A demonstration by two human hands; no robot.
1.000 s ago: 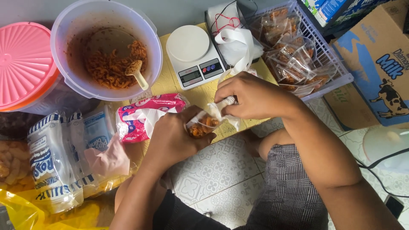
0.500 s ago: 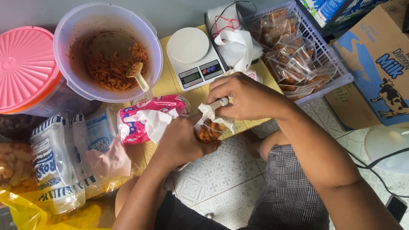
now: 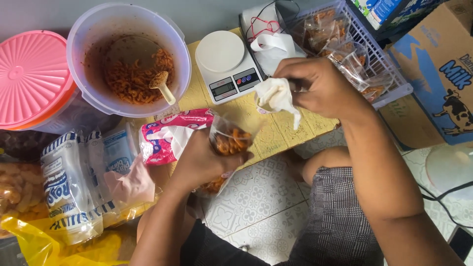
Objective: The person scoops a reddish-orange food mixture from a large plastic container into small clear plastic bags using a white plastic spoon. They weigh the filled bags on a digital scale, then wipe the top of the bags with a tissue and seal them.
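Left hand (image 3: 199, 160) wraps round a small clear bag (image 3: 230, 140) of orange-brown snack, fingers curled tight about its lower part, holding it upright just above the near edge of the yellow board (image 3: 281, 133). Right hand (image 3: 320, 86) sits higher and to the right, fingers pinched together on the bunched white top of the plastic (image 3: 277, 96), which hangs loose below the grip; right hand and bag are a little apart. Behind the hands, a white scale (image 3: 226, 66) rests on the board. To its right, a pale basket (image 3: 389, 74) holds several filled bags. At the far left, a clear tub (image 3: 129, 59) holds more of the snack with a scoop (image 3: 162, 84) stuck in it, and a pink lid (image 3: 32, 76) sits beside it. A pink-and-white packet (image 3: 167, 138) lies just left of the left hand.
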